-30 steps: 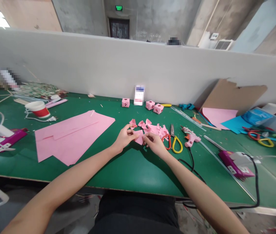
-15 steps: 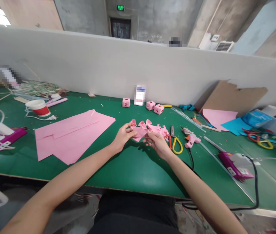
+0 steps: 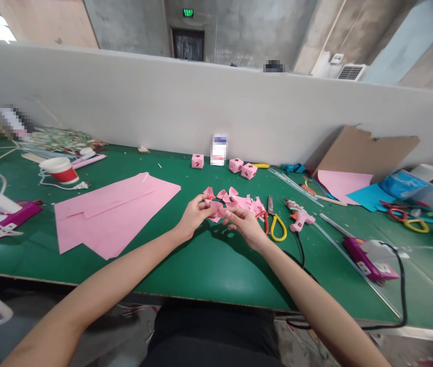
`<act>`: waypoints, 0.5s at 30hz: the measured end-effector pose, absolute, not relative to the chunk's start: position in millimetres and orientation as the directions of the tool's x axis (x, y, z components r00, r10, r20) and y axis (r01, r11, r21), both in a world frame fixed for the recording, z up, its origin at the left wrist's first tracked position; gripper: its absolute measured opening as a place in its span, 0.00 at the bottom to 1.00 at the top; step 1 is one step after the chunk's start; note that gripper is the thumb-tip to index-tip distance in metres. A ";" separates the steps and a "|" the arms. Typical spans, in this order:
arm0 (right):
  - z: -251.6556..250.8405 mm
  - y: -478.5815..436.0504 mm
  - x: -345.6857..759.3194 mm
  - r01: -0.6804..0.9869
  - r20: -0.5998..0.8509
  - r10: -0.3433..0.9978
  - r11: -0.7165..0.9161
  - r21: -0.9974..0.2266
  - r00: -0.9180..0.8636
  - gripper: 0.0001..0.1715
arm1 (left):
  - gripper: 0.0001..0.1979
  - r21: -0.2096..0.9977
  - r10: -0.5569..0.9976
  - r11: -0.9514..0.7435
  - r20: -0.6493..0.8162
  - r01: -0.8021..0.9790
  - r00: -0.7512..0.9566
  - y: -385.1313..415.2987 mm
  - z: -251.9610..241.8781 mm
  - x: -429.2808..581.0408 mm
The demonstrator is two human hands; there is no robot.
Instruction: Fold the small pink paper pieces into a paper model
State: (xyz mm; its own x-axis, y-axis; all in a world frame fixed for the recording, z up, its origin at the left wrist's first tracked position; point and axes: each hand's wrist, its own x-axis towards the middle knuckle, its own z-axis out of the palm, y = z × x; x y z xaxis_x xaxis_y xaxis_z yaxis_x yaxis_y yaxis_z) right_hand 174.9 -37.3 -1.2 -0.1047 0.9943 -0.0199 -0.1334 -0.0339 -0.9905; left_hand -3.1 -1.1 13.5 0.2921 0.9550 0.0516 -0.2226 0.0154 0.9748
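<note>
Between my two hands is a small piece of pink paper (image 3: 217,208), bent and held just above the table. My left hand (image 3: 194,216) pinches its left side with thumb and fingers. My right hand (image 3: 244,224) closes on its right edge. Right behind the hands lie several pink paper scraps (image 3: 253,204), some folded. Scissors with red and yellow handles (image 3: 278,228) rest open beside my right hand, and a pink glue gun (image 3: 299,216) lies farther right.
Large pink sheets (image 3: 117,214) cover the left of the green table (image 3: 201,270). Three pink paper cubes (image 3: 197,161) stand near the grey partition (image 3: 143,97). A paper cup (image 3: 59,171) is at left; purple power strips (image 3: 369,262) sit on both sides, with a black cord at right.
The pink paper piece, flatter before, is now bent between my fingers. My right hand has shifted slightly left, closer to my left hand.
</note>
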 end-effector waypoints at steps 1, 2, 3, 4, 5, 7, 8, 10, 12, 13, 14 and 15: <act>-1.4 -37.3 174.8 -0.123 -0.016 0.994 -0.029 -0.992 -0.106 0.23 | 0.24 0.977 0.954 0.009 0.056 -0.215 0.294 -1.7 13.7 -3.0; -1.2 -37.4 174.5 -0.111 -0.009 0.994 -0.021 -0.994 -0.107 0.23 | 0.25 0.979 0.953 0.001 0.061 -0.206 0.296 -2.4 13.7 -2.8; -0.7 -37.7 174.0 -0.096 0.003 0.994 -0.007 -0.995 -0.109 0.23 | 0.25 0.981 0.952 -0.009 0.068 -0.196 0.298 -3.2 13.7 -2.6; 0.1 -38.1 173.3 -0.078 0.021 0.994 0.012 -0.997 -0.110 0.23 | 0.25 0.982 0.951 -0.020 0.076 -0.186 0.299 -4.0 13.7 -2.3; 1.1 -38.6 172.5 -0.060 0.042 0.993 0.036 -0.998 -0.110 0.23 | 0.25 0.984 0.950 -0.029 0.082 -0.176 0.302 -4.9 13.6 -2.1; 3.1 -39.6 170.7 -0.029 0.078 0.992 0.075 -0.997 -0.103 0.23 | 0.25 0.986 0.944 -0.046 0.094 -0.158 0.315 -6.3 13.3 -1.9; 4.0 -39.9 170.0 -0.019 0.087 0.992 0.085 -0.996 -0.094 0.23 | 0.24 0.987 0.942 -0.057 0.102 -0.148 0.321 -6.7 13.1 -1.9; 4.7 -39.8 169.2 -0.012 0.089 0.994 0.089 -0.996 -0.066 0.22 | 0.23 0.988 0.938 -0.078 0.118 -0.135 0.326 -7.2 12.6 -2.0; 4.1 -38.9 169.1 -0.016 0.086 0.996 0.086 -0.996 -0.036 0.21 | 0.23 0.988 0.938 -0.095 0.131 -0.125 0.322 -7.4 12.0 -2.2; 3.4 -38.2 169.3 -0.020 0.085 0.996 0.085 -0.996 -0.025 0.21 | 0.22 0.988 0.938 -0.102 0.135 -0.119 0.319 -7.6 11.8 -2.2; 2.6 -37.5 169.6 -0.025 0.084 0.996 0.084 -0.996 -0.019 0.21 | 0.23 0.988 0.938 -0.110 0.139 -0.109 0.319 -7.7 11.5 -2.1; 1.8 -37.0 169.9 -0.030 0.081 0.997 0.081 -0.996 -0.015 0.21 | 0.23 0.988 0.937 -0.121 0.146 -0.096 0.319 -8.0 11.3 -2.0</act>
State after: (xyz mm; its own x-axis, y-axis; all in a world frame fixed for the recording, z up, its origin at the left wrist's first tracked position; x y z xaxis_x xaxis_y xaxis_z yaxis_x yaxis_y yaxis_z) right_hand 169.9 -37.0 1.8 -0.0154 0.9966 0.0813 -0.0297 0.0809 -0.9963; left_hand -2.0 -8.0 11.3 0.3188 0.9365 0.1459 -0.0962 -0.1212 0.9880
